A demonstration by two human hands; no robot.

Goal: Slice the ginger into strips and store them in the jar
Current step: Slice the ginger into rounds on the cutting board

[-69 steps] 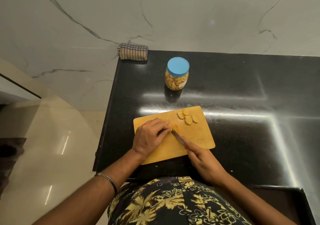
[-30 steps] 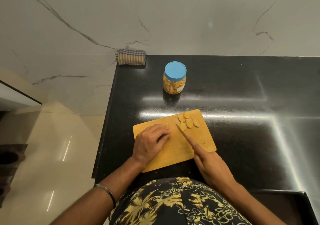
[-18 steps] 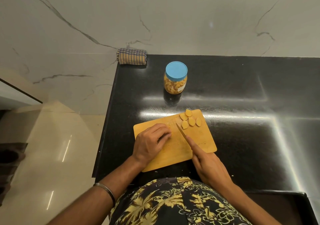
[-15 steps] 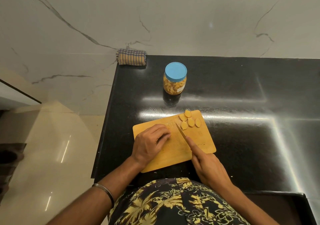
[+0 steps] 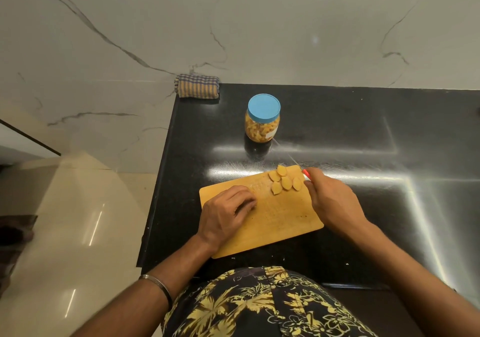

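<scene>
Five ginger slices (image 5: 284, 180) lie clustered on the wooden cutting board (image 5: 275, 222), at its 1 o'clock corner. At 3 o'clock of the slices, the right hand (image 5: 331, 201) has its grip curled round a knife (image 5: 298, 166) with a red handle; the thin blade points toward 11 o'clock over the black desk (image 5: 337, 128), toward the jar. The left hand (image 5: 226, 213) rests on the board at 9 o'clock, fingers curled under; whether the grip holds anything I cannot tell. At 12 o'clock of the board stands a clear jar (image 5: 262, 126), blue lid (image 5: 263, 108) on, filled with pale yellow strips. A folded checked cloth (image 5: 197, 86) sits at the desk's 11 o'clock corner.
</scene>
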